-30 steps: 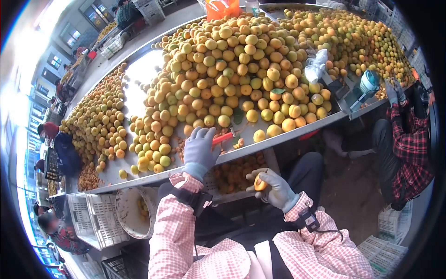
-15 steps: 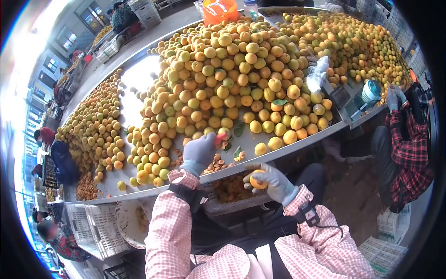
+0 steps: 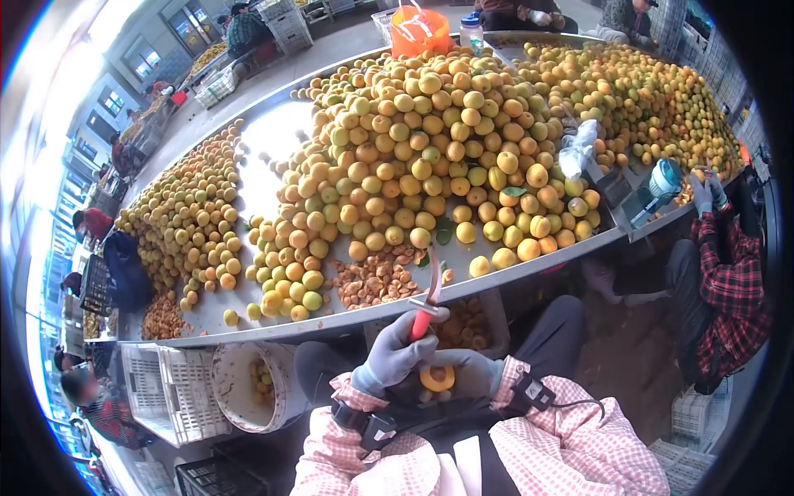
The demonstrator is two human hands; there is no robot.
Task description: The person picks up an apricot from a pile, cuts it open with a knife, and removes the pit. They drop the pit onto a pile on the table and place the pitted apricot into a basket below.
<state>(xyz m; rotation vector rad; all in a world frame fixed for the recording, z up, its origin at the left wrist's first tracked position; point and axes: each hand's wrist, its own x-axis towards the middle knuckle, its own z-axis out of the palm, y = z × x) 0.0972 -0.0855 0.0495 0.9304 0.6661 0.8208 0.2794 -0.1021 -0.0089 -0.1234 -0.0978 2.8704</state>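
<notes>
My left hand (image 3: 395, 354), in a grey glove, is closed around the red handle of a knife (image 3: 422, 322) whose curved blade points up toward the table edge. Beside it, my gloved right hand (image 3: 473, 372) holds a cut apricot (image 3: 437, 379), its orange flesh and hollow facing up. Both hands are close together over my lap, just below the table's near rim. Several brown apricot pits (image 3: 376, 279) lie heaped on the metal table ahead of them, with a large pile of whole apricots (image 3: 413, 157) behind.
Under the table edge stands a crate (image 3: 496, 318) holding apricot pieces. A white bucket (image 3: 285, 384) and white crates (image 3: 178, 388) are at the left. On the table are an orange bag (image 3: 420, 33), a bottle (image 3: 471, 31) and a teal cup (image 3: 664, 178). A co-worker (image 3: 732, 273) sits at right.
My left hand has come back from the table toward my lap, the knife blade now upright. My right hand has moved in beside it, and its apricot now shows a cut face. The view has shifted slightly.
</notes>
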